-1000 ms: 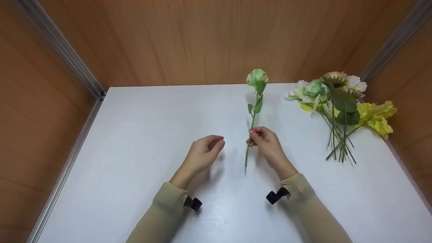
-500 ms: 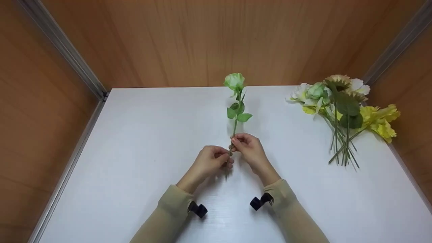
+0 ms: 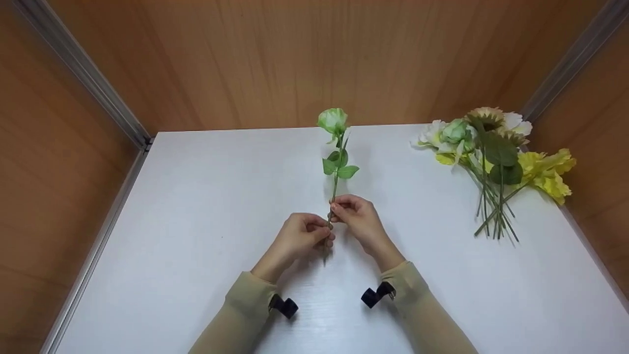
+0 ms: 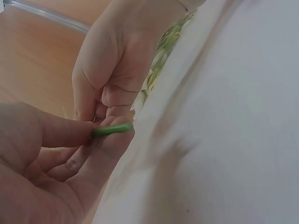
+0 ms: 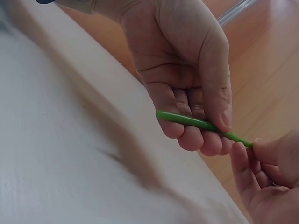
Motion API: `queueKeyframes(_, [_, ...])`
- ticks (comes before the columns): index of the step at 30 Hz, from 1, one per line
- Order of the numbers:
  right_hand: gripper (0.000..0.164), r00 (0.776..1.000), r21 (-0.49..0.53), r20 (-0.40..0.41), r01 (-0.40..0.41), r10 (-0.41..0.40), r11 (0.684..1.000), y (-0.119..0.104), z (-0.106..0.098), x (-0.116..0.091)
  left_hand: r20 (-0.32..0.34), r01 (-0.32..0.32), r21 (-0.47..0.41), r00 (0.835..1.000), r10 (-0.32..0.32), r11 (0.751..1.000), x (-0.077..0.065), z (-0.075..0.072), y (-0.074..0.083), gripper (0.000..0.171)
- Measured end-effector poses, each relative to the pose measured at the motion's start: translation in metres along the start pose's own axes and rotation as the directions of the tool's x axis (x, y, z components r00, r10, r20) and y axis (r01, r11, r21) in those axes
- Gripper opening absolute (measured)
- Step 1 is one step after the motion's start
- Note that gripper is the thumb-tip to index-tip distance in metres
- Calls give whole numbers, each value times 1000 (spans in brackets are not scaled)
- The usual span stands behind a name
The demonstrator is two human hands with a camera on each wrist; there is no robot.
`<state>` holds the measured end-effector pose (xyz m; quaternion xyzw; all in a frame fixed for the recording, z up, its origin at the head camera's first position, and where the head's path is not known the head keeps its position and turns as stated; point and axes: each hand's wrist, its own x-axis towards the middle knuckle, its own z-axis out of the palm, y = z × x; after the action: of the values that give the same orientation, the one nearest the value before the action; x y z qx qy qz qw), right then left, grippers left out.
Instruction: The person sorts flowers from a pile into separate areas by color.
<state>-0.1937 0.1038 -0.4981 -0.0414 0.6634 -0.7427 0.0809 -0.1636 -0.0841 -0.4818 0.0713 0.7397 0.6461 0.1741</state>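
Observation:
A pale green rose with several leaves on its stem stands above the table, bloom pointing away from me. My right hand pinches the stem below the leaves. Just lower, my left hand holds the same stem between thumb and fingers. In the right wrist view the green stem crosses the left hand's fingers, its cut end sticking out past them. The left wrist view shows the stem end under the left thumb, with the right hand close behind.
To the right, a loose pile of flowers lies with its stems toward me; a yellow flower is at its right side. Wooden panels with metal corner rails enclose the white table at the back and sides.
My right hand has brought the rose leftward and slightly nearer, and the bloom has turned. The left hand, empty a second ago, has taken hold of the lower stem.

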Motion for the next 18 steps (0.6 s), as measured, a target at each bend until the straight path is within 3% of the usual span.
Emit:
queueKeyframes(11, [22,1000,-14,12,-2,2,1000,-3,-6,2,-1,-18,49,1000,18,999,0,-9,1,14])
queueKeyframes(18, [27,998,-124,-48,-33,27,992,-12,-32,3,-47,-30,59,998,32,998,-1,-40,8,16])
